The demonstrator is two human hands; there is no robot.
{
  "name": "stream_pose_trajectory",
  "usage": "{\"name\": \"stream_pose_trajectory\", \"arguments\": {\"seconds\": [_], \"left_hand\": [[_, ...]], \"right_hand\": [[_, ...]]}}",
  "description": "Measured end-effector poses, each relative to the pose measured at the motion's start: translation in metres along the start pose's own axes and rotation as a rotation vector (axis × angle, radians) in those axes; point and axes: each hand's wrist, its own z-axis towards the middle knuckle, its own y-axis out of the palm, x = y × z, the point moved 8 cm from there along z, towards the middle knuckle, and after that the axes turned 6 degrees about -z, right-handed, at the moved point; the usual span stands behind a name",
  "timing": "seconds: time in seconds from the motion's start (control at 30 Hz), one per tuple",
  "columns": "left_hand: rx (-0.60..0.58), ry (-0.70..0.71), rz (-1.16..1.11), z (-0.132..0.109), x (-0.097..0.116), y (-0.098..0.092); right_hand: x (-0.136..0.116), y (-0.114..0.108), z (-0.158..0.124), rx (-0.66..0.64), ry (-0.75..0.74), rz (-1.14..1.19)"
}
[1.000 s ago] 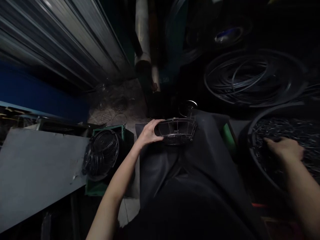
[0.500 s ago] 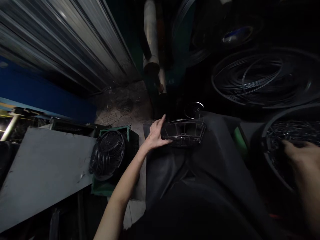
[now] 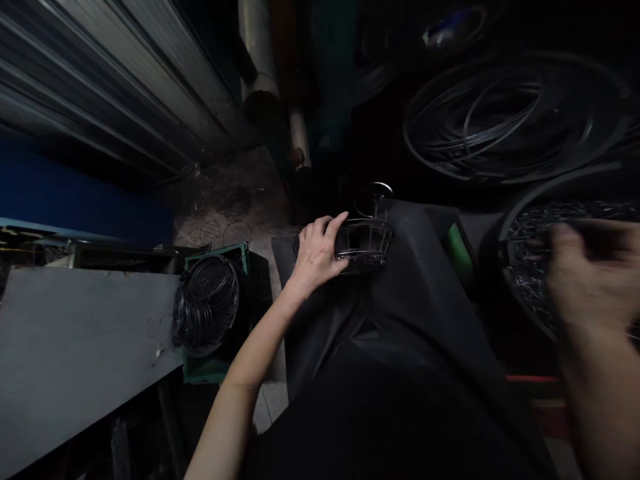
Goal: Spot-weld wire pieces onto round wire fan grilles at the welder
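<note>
My left hand (image 3: 316,253) grips the left end of a small wire basket (image 3: 370,243), thumb below and fingers over its upper side. This basket, made of thin shiny metal bars, sits at the far end of the dark apron (image 3: 415,293) over my lap. Blurred by motion, my right hand (image 3: 590,273) is over a round tub (image 3: 513,283) at the right. Small bent metal wire pieces (image 3: 533,260) fill that tub. The right fingers are smeared, so whether they hold any piece is unclear.
A large coil of wire (image 3: 480,137) lies beyond the tub. To the left, a green crate (image 3: 200,373) carries a bucket of wire rings (image 3: 207,300), beside a grey panel (image 3: 90,320). Wire rings (image 3: 235,233) lie on the floor near a corrugated metal wall (image 3: 110,80).
The view has shifted a little. My left hand has slid further over the wire basket. My right hand has come up and slightly left over the tub.
</note>
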Motion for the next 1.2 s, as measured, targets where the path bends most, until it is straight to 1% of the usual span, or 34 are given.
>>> {"name": "stream_pose_trajectory", "arguments": {"seconds": [0.03,0.1,0.17,0.2,0.23,0.27,0.33,0.37,0.4,0.47,0.57,0.67,0.77,0.9,1.07,1.2], "left_hand": [[0.001,-0.005,0.019,0.000,0.001,0.000],[0.009,-0.035,0.077,0.000,0.001,-0.001],[0.016,-0.076,0.132,0.000,0.002,-0.001],[0.016,-0.090,0.146,0.000,0.002,-0.001],[0.013,-0.098,0.148,-0.001,0.002,-0.001],[0.009,-0.102,0.140,-0.001,0.002,-0.001],[0.008,-0.104,0.109,0.000,0.002,-0.002],[0.012,-0.106,0.096,0.000,0.001,-0.003],[0.020,-0.109,0.086,-0.001,0.000,-0.003],[0.036,-0.112,0.077,-0.002,-0.002,-0.005],[0.062,-0.103,0.064,-0.005,-0.004,-0.007],[0.097,-0.089,0.028,-0.010,-0.008,-0.012],[0.156,-0.085,-0.006,-0.013,-0.013,-0.020],[0.217,-0.078,-0.025,-0.012,-0.020,-0.029],[0.268,-0.094,-0.034,-0.012,-0.026,-0.036],[0.299,-0.113,-0.015,-0.013,-0.030,-0.038]], "right_hand": [[-0.019,0.007,-0.012,-0.039,-0.065,0.040],[-0.047,0.036,-0.037,-0.187,-0.232,0.108],[-0.059,0.068,-0.057,-0.352,-0.348,0.181],[-0.058,0.081,-0.063,-0.407,-0.357,0.216],[-0.054,0.089,-0.066,-0.443,-0.323,0.251],[-0.050,0.094,-0.067,-0.474,-0.258,0.284],[-0.048,0.098,-0.068,-0.551,-0.088,0.383],[-0.052,0.098,-0.069,-0.601,-0.005,0.459],[-0.061,0.098,-0.071,-0.659,0.064,0.545],[-0.087,0.100,-0.077,-0.778,0.153,0.705],[-0.125,0.111,-0.082,-0.898,0.218,0.834],[-0.146,0.124,-0.080,-0.908,0.228,0.880],[-0.158,0.131,-0.076,-0.862,0.168,0.882],[-0.167,0.131,-0.076,-0.799,0.058,0.832],[-0.180,0.129,-0.075,-0.731,0.003,0.799],[-0.191,0.136,-0.075,-0.772,0.000,0.810]]}}
